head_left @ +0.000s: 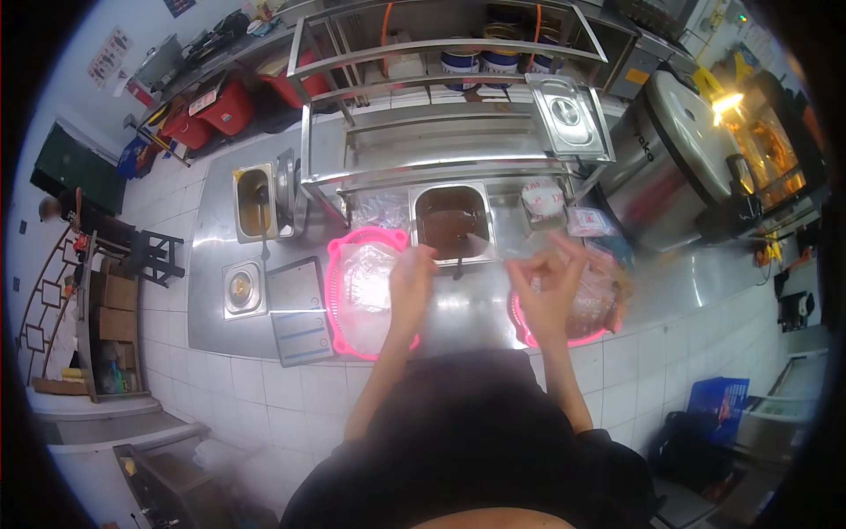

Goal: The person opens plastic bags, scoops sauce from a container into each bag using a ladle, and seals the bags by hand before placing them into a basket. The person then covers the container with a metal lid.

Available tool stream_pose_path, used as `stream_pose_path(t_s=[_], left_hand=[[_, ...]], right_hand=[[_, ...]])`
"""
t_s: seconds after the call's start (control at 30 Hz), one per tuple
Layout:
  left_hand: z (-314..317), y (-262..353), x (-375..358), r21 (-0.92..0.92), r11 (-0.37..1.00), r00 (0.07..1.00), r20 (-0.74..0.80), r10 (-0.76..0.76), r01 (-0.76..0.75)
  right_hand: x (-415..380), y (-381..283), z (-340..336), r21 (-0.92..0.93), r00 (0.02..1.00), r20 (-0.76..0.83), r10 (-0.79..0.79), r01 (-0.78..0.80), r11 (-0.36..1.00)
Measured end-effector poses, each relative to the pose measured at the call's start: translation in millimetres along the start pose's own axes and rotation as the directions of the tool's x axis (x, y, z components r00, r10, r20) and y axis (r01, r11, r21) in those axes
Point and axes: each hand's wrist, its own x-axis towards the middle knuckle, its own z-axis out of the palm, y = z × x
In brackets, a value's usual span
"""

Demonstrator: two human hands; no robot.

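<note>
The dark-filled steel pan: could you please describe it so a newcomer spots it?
On the steel table, find the left pink basket and the right pink basket. Just beyond the gap between them sits a rectangular steel pan. Its dark brown liquid distinguishes it from the far-left pan, whose liquid is yellowish.

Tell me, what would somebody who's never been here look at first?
Probably the two bright pink baskets, one beside the left hand with its rim showing, the other under the right hand with its rim partly hidden. Next, perhaps the brown liquid in the metal pan between them, or the glowing light at the upper right, past the big silver barrel.
</note>
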Motion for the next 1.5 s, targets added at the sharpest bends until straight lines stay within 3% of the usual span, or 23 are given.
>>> stream_pose_path(t_s=[0.03,0.07,0.1,0.17,0.3,0.37,0.47,0.6,0.63,0.67,0.77,0.83,0.9,0.97,1.03,1.1,1.17,1.23,1.27,1.3,1.37,1.4,1.5], left_hand=[[-1,11,-4,0.167,0.985,0.993,0.114,0.031,-0.050],[9,23,-11,0.152,0.988,0.978,0.210,-0.005,-0.028],[7,10,-12,-0.052,0.989,0.938,0.329,-0.111,0.136],[21,7,-11,-0.072,0.995,0.983,0.174,-0.060,0.074],[7,7,4,0.044,0.992,0.989,0.088,0.116,-0.120],[-8,16,5,0.131,0.989,0.927,0.375,0.017,-0.071],[-17,20,8,0.203,0.960,0.879,0.471,0.076,-0.192],[-26,23,10,0.221,0.968,0.909,0.417,0.014,-0.117],[-24,29,7,0.315,0.911,0.955,0.214,0.206,-0.267],[-22,35,4,0.435,0.818,0.913,0.019,0.408,-0.375],[-15,37,-14,0.480,0.823,0.906,-0.123,0.406,-0.304],[-3,22,-19,0.482,0.823,0.926,-0.060,0.374,-0.301],[1,5,-16,0.168,0.979,0.992,-0.044,0.120,-0.111],[-3,6,-15,0.159,0.982,0.993,-0.039,0.114,-0.106],[-11,-7,-7,-0.015,0.999,0.998,0.046,0.041,-0.040],[-16,-4,-6,0.025,0.997,0.995,0.068,0.076,-0.077],[-15,5,-9,0.067,0.991,0.990,0.090,0.108,-0.115],[-10,12,-13,0.217,0.943,0.968,0.056,0.246,-0.252],[-9,17,-15,0.413,0.870,0.961,0.056,0.269,-0.268],[-7,20,-15,0.414,0.872,0.962,0.040,0.269,-0.261],[-5,23,-14,0.540,0.764,0.918,0.039,0.396,-0.353],[-5,20,-15,0.542,0.766,0.919,0.028,0.393,-0.345],[-5,16,-16,0.591,0.712,0.882,0.000,0.472,-0.381]], right_hand=[[-1,-6,7,-0.269,0.985,0.030,-0.168,0.170,0.948],[-7,-19,14,-0.376,0.945,0.146,-0.293,0.327,0.867],[-10,-17,19,-0.364,0.942,0.156,-0.297,0.335,0.869],[-14,-10,32,-0.225,0.879,0.405,-0.253,0.364,0.904],[4,-31,18,-0.145,0.945,0.262,-0.194,0.238,0.960],[15,-33,13,-0.252,0.943,0.276,-0.183,0.255,0.933],[26,-25,11,0.077,0.822,0.518,0.239,-0.323,0.943],[31,-12,14,0.122,0.811,0.510,0.286,-0.397,0.910],[31,-8,16,0.134,0.829,0.484,0.281,-0.388,0.912],[32,-3,18,0.148,0.845,0.459,0.274,-0.377,0.914],[31,8,26,0.116,0.892,0.410,0.193,-0.261,0.958],[22,14,38,0.137,0.887,0.425,0.181,-0.261,0.956],[15,15,45,0.158,0.878,0.446,0.174,-0.269,0.950],[12,13,50,0.094,0.870,0.462,0.172,-0.241,0.966],[14,8,47,0.110,0.844,0.503,0.185,-0.275,0.955],[17,-4,43,0.143,0.777,0.566,0.275,-0.422,0.895],[14,5,42,0.206,0.759,0.610,0.228,-0.430,0.879],[12,7,42,0.208,0.800,0.566,0.200,-0.374,0.904],[6,8,46,0.243,0.845,0.506,0.173,-0.333,0.911],[0,10,51,0.241,0.837,0.520,0.173,-0.338,0.910],[-10,15,60,-0.027,0.951,0.306,-0.041,0.052,0.998],[-9,21,60,-0.306,0.939,0.265,-0.220,0.298,0.904],[-2,20,57,-0.382,0.960,0.212,-0.185,0.256,0.888]])
